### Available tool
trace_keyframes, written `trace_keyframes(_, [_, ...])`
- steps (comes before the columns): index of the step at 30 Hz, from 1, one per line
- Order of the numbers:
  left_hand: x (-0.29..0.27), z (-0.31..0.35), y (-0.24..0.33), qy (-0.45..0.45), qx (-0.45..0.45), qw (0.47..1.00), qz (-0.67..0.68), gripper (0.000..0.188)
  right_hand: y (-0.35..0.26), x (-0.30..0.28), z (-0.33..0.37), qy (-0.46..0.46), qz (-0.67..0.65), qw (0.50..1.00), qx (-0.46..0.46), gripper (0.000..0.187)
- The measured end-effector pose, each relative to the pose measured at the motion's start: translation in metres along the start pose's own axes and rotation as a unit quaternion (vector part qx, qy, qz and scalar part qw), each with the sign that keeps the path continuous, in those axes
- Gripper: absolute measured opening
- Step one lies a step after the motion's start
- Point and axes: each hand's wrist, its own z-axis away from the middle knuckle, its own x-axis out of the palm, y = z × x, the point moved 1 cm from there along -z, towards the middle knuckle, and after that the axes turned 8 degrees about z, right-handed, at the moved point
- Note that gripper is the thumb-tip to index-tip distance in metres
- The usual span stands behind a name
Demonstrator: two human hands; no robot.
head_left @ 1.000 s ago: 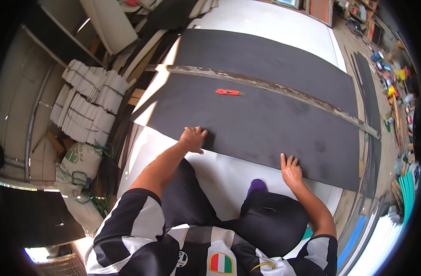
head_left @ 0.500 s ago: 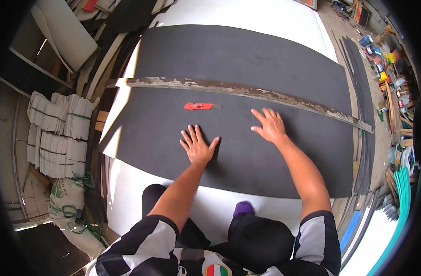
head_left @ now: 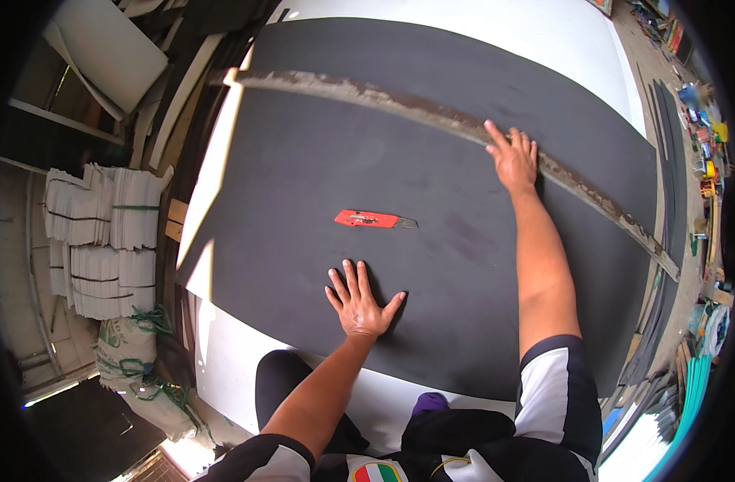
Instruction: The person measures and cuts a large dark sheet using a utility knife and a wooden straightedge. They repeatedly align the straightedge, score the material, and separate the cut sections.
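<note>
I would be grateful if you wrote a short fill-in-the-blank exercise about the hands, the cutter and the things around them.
1. The cutter has a ____ handle.
2. On the dark sheet, it lies ____ the strip and the left hand.
3. The hand at the strip is the ____ one.
4. The sock is ____.

Missing words: red; between; right; purple.

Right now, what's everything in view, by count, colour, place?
Dark sheet: 1, dark grey, centre
White surface: 1, white, beneath sheet
Utility knife: 1, red, on sheet
Long strip: 1, worn brown, across sheet
Bundled strips: several, whitish, left
Sacks: about two, whitish, lower left
Panel: 1, pale, upper left
Teal lengths: several, lower right
Clutter: many, mixed, right
Shirt: 1, black and white, bottom
Sock: 1, purple, bottom
Left hand: 1, bare, on sheet
Right hand: 1, bare, at strip
</note>
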Motion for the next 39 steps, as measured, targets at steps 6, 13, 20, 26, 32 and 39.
trace_keyframes(6, [0.001,0.0,-0.003,-0.01,-0.009,1.0,-0.002,0.12,-0.105,-0.046,0.0,0.156,-0.045,0.982,-0.101,0.057])
trace_keyframes(13, [-0.003,-0.001,-0.005,0.011,0.0,1.0,0.0,0.119,-0.221,-0.036,0.137,0.083,-0.222,0.899,-0.369,0.043])
trace_keyframes(20, [0.013,-0.007,-0.016,0.093,0.071,0.993,-0.004,0.116,-0.112,-0.044,0.158,0.08,-0.091,0.977,-0.176,0.058])
trace_keyframes(26, [-0.005,0.024,-0.046,-0.088,0.318,0.944,-0.022,0.122,0.006,-0.069,0.347,-0.146,-0.1,0.984,-0.033,0.089])
trace_keyframes(32, [-0.011,0.102,-0.049,-0.187,0.382,0.872,-0.24,0.117,0.057,-0.125,0.523,-0.232,-0.027,0.971,-0.041,0.088])
trace_keyframes(39, [0.003,0.103,-0.062,-0.17,0.37,0.885,-0.225,0.092,0.048,-0.078,0.559,-0.086,-0.053,0.992,0.071,0.08])
